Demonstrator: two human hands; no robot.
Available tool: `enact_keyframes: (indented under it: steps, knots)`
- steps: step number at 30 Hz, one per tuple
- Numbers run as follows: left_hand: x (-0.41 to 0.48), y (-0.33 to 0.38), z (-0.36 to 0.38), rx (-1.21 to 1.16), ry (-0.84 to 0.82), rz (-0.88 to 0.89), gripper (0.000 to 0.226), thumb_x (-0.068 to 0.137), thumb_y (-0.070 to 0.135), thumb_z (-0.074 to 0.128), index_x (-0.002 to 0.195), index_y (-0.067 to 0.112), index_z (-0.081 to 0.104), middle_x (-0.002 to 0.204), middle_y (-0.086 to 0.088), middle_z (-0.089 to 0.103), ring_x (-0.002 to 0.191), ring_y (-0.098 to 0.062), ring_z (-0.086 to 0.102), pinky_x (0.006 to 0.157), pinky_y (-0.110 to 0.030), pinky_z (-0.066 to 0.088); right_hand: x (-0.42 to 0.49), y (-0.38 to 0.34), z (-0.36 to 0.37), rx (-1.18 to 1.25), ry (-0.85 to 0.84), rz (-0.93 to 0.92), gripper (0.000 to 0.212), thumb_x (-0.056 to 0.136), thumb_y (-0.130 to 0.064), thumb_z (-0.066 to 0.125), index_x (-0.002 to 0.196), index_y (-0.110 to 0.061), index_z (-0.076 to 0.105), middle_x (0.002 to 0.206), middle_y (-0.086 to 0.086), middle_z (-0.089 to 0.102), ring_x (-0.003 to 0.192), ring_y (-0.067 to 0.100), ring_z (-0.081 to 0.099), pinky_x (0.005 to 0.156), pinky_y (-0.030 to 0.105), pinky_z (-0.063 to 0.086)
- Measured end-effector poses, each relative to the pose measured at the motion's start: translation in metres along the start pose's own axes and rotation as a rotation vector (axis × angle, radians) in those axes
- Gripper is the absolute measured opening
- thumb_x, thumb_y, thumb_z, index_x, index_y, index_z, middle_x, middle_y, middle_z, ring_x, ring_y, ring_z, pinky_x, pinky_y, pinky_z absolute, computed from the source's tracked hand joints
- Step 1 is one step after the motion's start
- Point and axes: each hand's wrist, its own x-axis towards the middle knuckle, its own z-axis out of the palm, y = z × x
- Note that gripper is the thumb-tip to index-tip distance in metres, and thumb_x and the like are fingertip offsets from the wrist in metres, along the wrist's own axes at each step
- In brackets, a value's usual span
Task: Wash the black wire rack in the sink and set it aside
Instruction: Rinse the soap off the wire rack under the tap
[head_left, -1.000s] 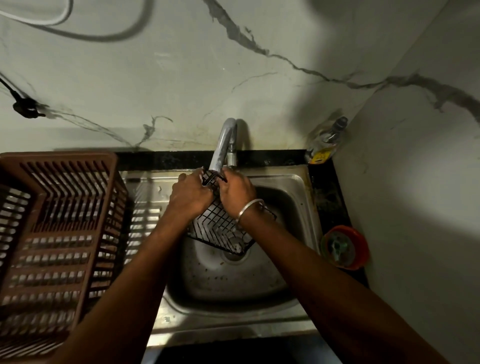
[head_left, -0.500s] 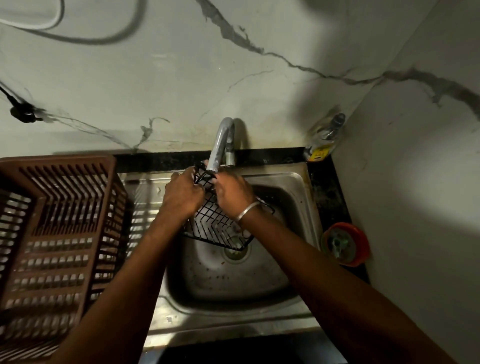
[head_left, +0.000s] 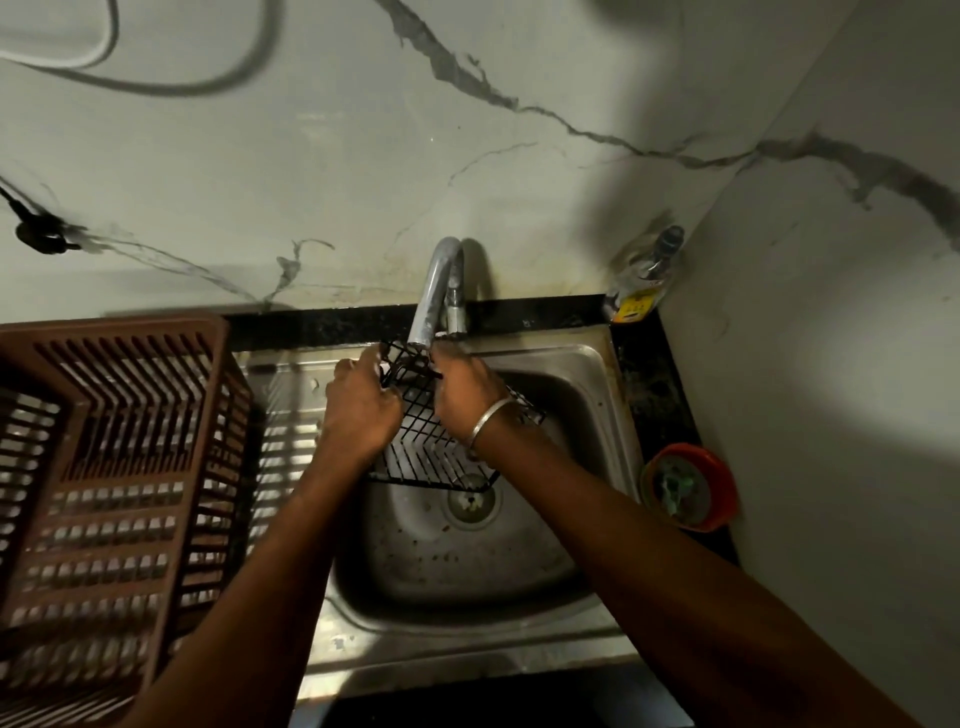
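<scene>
Rack (head_left: 431, 441) held tilted over sink (head_left: 587, 364), top edge under tap (head_left: 434, 291). Left hand (head_left: 361, 410) and right hand (head_left: 465, 397) fingers clamped on wires. Rack best rotated under spout, all bars rubbed; water flow not discernible.

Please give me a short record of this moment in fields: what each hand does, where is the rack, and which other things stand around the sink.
left hand: left hand grips the left side of the black wire rack
right hand: right hand, with a metal bangle on the wrist, grips the rack near its top
rack position: held tilted over the sink, top edge just under the faucet spout
water: cannot tell if it runs
left of sink: brown plastic basket
right of sink: orange bowl
back corner: clear bottle
</scene>
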Motion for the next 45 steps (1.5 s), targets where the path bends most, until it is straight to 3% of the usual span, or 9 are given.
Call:
enact_keyframes:
  steps: [7, 18, 21, 26, 30, 33, 36, 42, 45]
  knots:
    - [-0.001, -0.001, -0.008, -0.022, 0.054, 0.056, 0.070, 0.097, -0.004, 0.062, 0.159, 0.024, 0.042, 0.156, -0.019, 0.047, 0.140, -0.032, 0.051, 0.106, -0.035, 0.045, -0.003, 0.011, 0.002, -0.010, 0.015, -0.038, 0.056, 0.098, -0.005, 0.053, 0.153, -0.012, 0.045, 0.154, 0.014, 0.049, 0.143, 0.028, 0.045, 0.121, 0.039, 0.035]
    - [-0.008, 0.000, -0.010, -0.014, 0.054, 0.080, 0.075, 0.097, -0.004, 0.061, 0.163, 0.019, 0.036, 0.162, -0.021, 0.038, 0.151, -0.033, 0.034, 0.121, -0.033, 0.020, -0.002, 0.003, 0.003, 0.016, 0.026, -0.025, 0.059, 0.099, -0.006, 0.055, 0.156, -0.013, 0.040, 0.160, 0.011, 0.042, 0.147, 0.027, 0.040, 0.122, 0.039, 0.034]
    - [-0.007, -0.009, -0.009, -0.166, 0.047, 0.058, 0.073, 0.097, -0.010, 0.057, 0.161, 0.020, 0.039, 0.164, -0.016, 0.038, 0.149, -0.030, 0.040, 0.115, -0.030, 0.036, -0.003, 0.013, 0.001, -0.027, 0.026, -0.073, 0.055, 0.099, -0.007, 0.057, 0.152, -0.014, 0.047, 0.154, 0.011, 0.050, 0.143, 0.027, 0.046, 0.119, 0.037, 0.035]
    - [-0.007, -0.016, -0.012, -0.254, 0.019, 0.080, 0.082, 0.099, 0.026, 0.073, 0.166, 0.029, 0.026, 0.171, -0.003, 0.032, 0.154, -0.022, 0.033, 0.119, -0.036, 0.033, 0.001, 0.011, 0.000, -0.273, -0.048, 0.007, 0.053, 0.097, -0.006, 0.053, 0.149, -0.016, 0.044, 0.148, 0.011, 0.053, 0.134, 0.030, 0.053, 0.109, 0.046, 0.046]
    - [-0.004, -0.002, -0.021, 0.191, -0.054, 0.237, 0.091, 0.093, 0.025, 0.079, 0.165, 0.037, 0.026, 0.175, 0.000, 0.022, 0.153, -0.029, 0.037, 0.124, -0.050, 0.029, 0.002, -0.004, 0.002, -0.445, -0.066, -0.029, 0.052, 0.099, -0.011, 0.044, 0.151, -0.011, 0.039, 0.152, 0.017, 0.047, 0.141, 0.033, 0.044, 0.113, 0.050, 0.038]
    - [0.002, 0.011, -0.017, 0.568, -0.124, 0.241, 0.074, 0.091, 0.019, 0.072, 0.154, 0.044, 0.044, 0.157, -0.005, 0.051, 0.135, -0.038, 0.055, 0.111, -0.056, 0.049, 0.004, -0.015, 0.013, -0.517, -0.055, -0.120, 0.051, 0.100, -0.014, 0.036, 0.151, -0.009, 0.040, 0.154, 0.019, 0.044, 0.146, 0.035, 0.038, 0.119, 0.053, 0.031]
    - [0.003, 0.010, -0.014, 0.600, -0.114, 0.153, 0.064, 0.091, 0.017, 0.072, 0.146, 0.043, 0.054, 0.128, -0.006, 0.068, 0.114, -0.032, 0.065, 0.094, -0.047, 0.059, 0.011, -0.005, 0.010, -0.535, -0.080, -0.179, 0.047, 0.102, -0.021, 0.040, 0.149, -0.013, 0.044, 0.149, 0.015, 0.051, 0.142, 0.033, 0.043, 0.120, 0.051, 0.029]
    - [-0.002, -0.003, -0.005, 0.618, -0.094, 0.130, 0.065, 0.094, 0.017, 0.071, 0.150, 0.043, 0.051, 0.125, -0.008, 0.067, 0.120, -0.036, 0.061, 0.101, -0.047, 0.053, 0.008, 0.005, 0.013, -0.496, -0.153, -0.263, 0.052, 0.098, -0.013, 0.051, 0.148, -0.007, 0.044, 0.150, 0.018, 0.049, 0.138, 0.035, 0.049, 0.113, 0.047, 0.042]
    - [-0.003, -0.006, -0.005, 0.642, -0.061, 0.117, 0.066, 0.092, 0.021, 0.072, 0.150, 0.044, 0.050, 0.127, -0.006, 0.066, 0.123, -0.036, 0.059, 0.103, -0.048, 0.051, 0.008, 0.009, 0.008, -0.483, -0.151, -0.216, 0.064, 0.095, -0.012, 0.056, 0.155, -0.008, 0.033, 0.158, 0.019, 0.039, 0.146, 0.035, 0.039, 0.121, 0.047, 0.033]
